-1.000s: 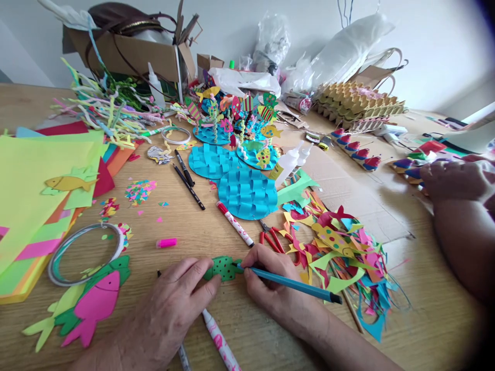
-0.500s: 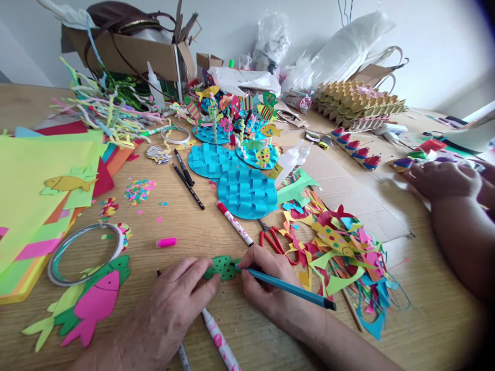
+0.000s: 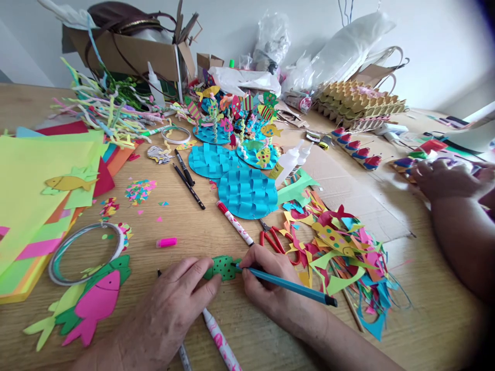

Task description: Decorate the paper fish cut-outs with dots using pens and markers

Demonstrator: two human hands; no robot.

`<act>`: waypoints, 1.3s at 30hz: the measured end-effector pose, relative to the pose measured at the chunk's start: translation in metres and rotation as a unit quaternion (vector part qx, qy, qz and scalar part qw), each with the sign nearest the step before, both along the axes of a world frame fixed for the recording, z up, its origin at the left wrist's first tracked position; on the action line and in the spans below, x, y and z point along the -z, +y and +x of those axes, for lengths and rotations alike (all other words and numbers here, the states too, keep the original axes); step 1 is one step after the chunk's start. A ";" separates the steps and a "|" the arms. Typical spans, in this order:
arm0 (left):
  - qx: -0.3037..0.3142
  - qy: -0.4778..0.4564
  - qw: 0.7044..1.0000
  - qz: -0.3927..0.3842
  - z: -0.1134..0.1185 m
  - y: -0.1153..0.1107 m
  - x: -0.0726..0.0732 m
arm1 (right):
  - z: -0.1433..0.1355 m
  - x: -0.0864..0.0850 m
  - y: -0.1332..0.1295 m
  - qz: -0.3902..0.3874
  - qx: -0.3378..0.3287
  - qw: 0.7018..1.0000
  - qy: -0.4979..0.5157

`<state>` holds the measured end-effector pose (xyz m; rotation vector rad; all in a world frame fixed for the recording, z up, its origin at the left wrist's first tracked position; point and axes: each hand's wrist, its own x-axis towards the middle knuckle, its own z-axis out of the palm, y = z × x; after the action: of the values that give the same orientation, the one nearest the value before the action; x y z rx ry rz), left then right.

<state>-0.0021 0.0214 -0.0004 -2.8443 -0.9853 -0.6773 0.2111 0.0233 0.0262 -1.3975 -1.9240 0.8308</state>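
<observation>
A small green paper cutout [image 3: 223, 268] with dark dots lies on the table between my hands. My left hand [image 3: 176, 293] pinches its left end with thumb and forefinger, hiding that part. In my right hand [image 3: 270, 281] is a slim blue felt-tip pen [image 3: 294, 286], its tip at the cutout's right end. Under my left hand lie a white and pink marker [image 3: 220, 340] and another pen [image 3: 184, 356], both partly covered. A loose pink cap [image 3: 166, 242] sits just beyond.
Paper fish [image 3: 98, 301] and a tape roll [image 3: 54, 257] lie left, near coloured sheets [image 3: 31, 180]. Ahead are blue woven paper discs [image 3: 247, 193], a red-capped marker [image 3: 234, 222], and red-handled pliers [image 3: 276, 239]. Paper scraps [image 3: 348, 252] spread right. Another person's hand [image 3: 444, 180] works far right.
My hands and the cutout stay nearly in place; the pen shifts only slightly. At the right, the other person's hand has moved a little.
</observation>
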 end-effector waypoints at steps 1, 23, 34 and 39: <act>-0.001 -0.003 1.000 0.004 0.000 0.000 -0.001 | 0.000 0.000 0.000 0.000 0.002 1.000 0.001; 0.037 -0.014 0.999 0.001 0.002 0.006 -0.012 | 0.003 -0.005 0.000 -0.033 0.002 0.999 0.013; 0.038 -0.017 0.999 0.007 0.007 0.006 -0.004 | 0.001 -0.001 -0.001 -0.011 -0.007 1.000 0.016; 0.040 -0.016 0.999 0.002 0.008 0.006 -0.005 | 0.001 0.000 -0.001 -0.014 -0.003 1.000 0.015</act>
<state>0.0057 0.0276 0.0047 -2.8911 -0.8783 -0.7320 0.2124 0.0223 0.0258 -1.3894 -1.9011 0.8797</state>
